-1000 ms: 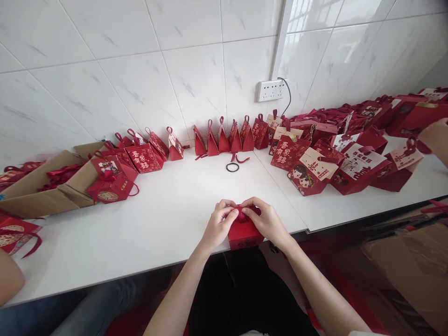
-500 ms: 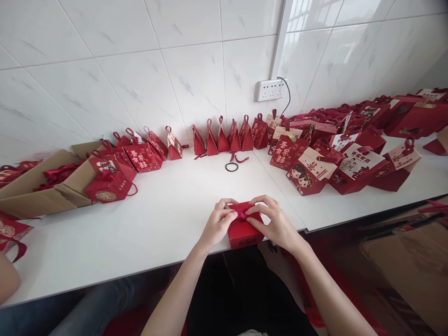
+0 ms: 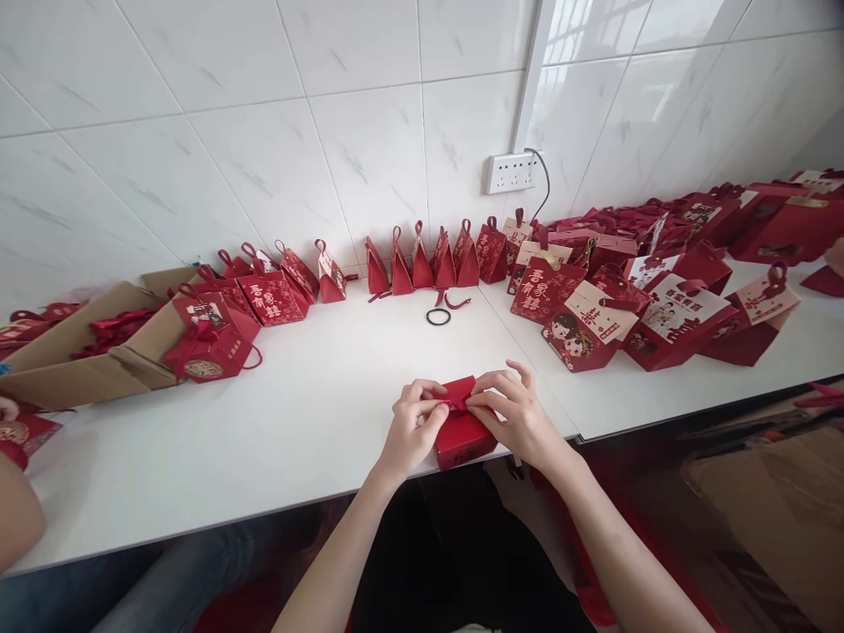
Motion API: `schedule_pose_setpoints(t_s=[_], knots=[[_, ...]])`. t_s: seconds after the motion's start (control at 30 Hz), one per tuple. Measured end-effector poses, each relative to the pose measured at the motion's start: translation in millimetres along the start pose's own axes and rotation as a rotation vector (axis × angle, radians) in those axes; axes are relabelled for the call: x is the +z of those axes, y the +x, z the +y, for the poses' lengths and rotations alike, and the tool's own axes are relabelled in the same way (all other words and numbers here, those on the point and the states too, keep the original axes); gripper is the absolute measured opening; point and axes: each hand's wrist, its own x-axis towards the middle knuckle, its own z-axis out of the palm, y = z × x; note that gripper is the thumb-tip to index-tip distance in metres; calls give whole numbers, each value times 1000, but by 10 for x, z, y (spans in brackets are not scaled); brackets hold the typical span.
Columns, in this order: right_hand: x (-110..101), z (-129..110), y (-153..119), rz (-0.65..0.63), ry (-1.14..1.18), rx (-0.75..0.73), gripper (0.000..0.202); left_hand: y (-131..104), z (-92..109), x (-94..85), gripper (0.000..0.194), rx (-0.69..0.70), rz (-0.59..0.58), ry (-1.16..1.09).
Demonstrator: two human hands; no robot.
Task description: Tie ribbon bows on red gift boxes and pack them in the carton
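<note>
A red gift box (image 3: pixel 465 438) lies at the front edge of the white table, between my two hands. A dark red ribbon (image 3: pixel 457 404) is tied in a knot or bow across its top. My left hand (image 3: pixel 414 424) pinches the ribbon's left side between thumb and forefinger. On the other side, my right hand (image 3: pixel 509 411) pinches the ribbon's right side with thumb and finger, its outer fingers raised. The fingertips partly cover the knot, so its exact form is hidden.
Red gift boxes with ribbon loops (image 3: pixel 420 264) line the tiled wall, and more crowd the right side (image 3: pixel 593 325). A cardboard box (image 3: pixel 149 356) of ribbons stands left. A black ring (image 3: pixel 437 317) lies mid-table. Another person's arm (image 3: pixel 17 514) shows at far left.
Both my hands have stayed at the ribbon, pulling its knot a little flatter, and my right hand's outer fingers have lifted. At far left, the other person's hand has come into view.
</note>
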Motion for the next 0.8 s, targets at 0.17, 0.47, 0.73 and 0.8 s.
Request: schedule_pose_setpoints(t_s=[0.17,0.47,0.73,0.8], knots=[[-38,59,-32,-10,-100,-12,18,-99,-22,12,24,140,170,345],[-147,133,-149,-35,-187,-50,30,-249,-55,-13,14,321,288,741],[-216,-55,-142,-50,68,278,21,-345,-5,72,18,43,250,357],[-233,-138,-109,-99,111,493,34,-319,49,66,26,-70,232,245]])
